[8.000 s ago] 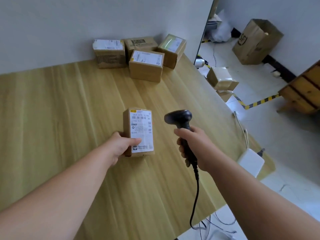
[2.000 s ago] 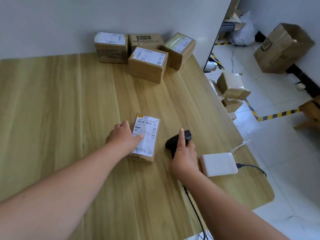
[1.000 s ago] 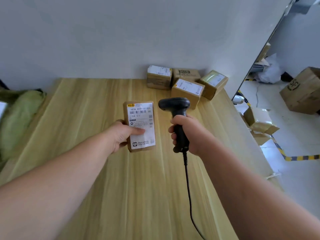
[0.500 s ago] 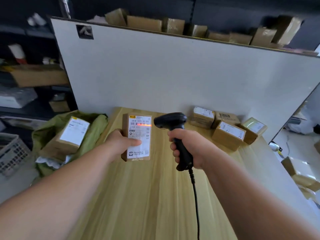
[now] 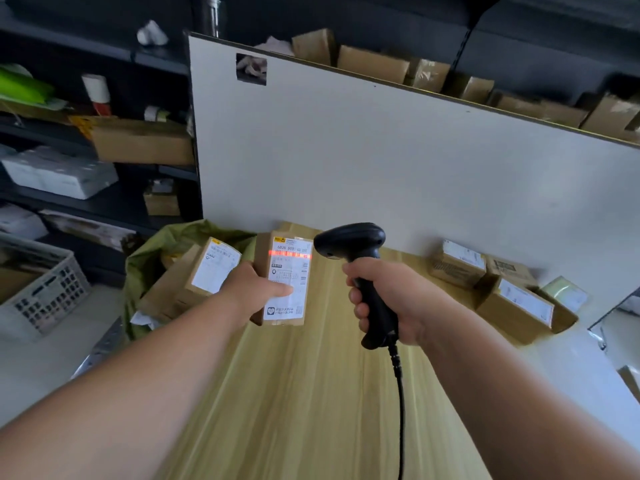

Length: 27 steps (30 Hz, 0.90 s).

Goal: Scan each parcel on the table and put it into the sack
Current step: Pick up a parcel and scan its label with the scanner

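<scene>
The left hand [image 5: 254, 291] grasps a small brown parcel [image 5: 285, 277], thumb across its white label, holding it upright above the far left part of the wooden table [image 5: 311, 393]. A red scan line crosses the barcode near the top of the label. The right hand [image 5: 394, 303] is wrapped around the grip of a black scanner [image 5: 356, 261], whose head points left at the parcel from just beside it; its cable [image 5: 400, 410] hangs down toward the near edge. Left of the table, an open green sack [image 5: 152, 258] holds other labelled boxes, one [image 5: 211, 268] lying on top just left of the held parcel. A cluster of four more parcels [image 5: 502, 289] sits at the far right of the table against a white board [image 5: 398, 161]. A pale plastic crate [image 5: 41, 292] stands on the floor at far left.
</scene>
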Tool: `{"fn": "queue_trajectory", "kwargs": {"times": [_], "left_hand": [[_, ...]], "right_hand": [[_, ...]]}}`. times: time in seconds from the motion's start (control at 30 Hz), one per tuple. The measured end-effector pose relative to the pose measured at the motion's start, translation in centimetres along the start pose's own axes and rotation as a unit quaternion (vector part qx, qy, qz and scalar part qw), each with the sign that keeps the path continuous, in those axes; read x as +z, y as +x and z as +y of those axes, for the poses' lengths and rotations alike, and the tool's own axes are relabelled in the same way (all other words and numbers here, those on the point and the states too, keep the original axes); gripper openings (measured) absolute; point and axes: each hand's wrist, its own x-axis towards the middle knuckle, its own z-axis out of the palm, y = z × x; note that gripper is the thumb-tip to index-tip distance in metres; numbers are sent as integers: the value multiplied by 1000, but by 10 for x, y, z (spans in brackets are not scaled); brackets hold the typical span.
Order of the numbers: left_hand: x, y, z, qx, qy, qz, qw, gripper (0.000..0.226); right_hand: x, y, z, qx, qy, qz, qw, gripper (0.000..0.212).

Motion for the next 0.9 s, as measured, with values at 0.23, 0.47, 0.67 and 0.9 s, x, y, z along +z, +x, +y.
{"fn": "queue_trajectory", "kwargs": {"times": [0.23, 0.47, 0.67, 0.9], "left_hand": [[-31, 23, -11, -23, 0, 39, 999, 40], [-43, 32, -16, -34, -17, 41, 998, 41], [-48, 38, -21, -36, -21, 35, 999, 45], [-58, 37, -22, -41, -19, 34, 998, 46]], "right_hand": [[29, 10, -21, 1, -5, -7, 1000, 18], [46, 20, -30, 15, -17, -13, 1000, 21], [57, 23, -33, 24, -23, -12, 999, 21], [70, 28, -37, 25, -33, -16, 999, 22]]}}
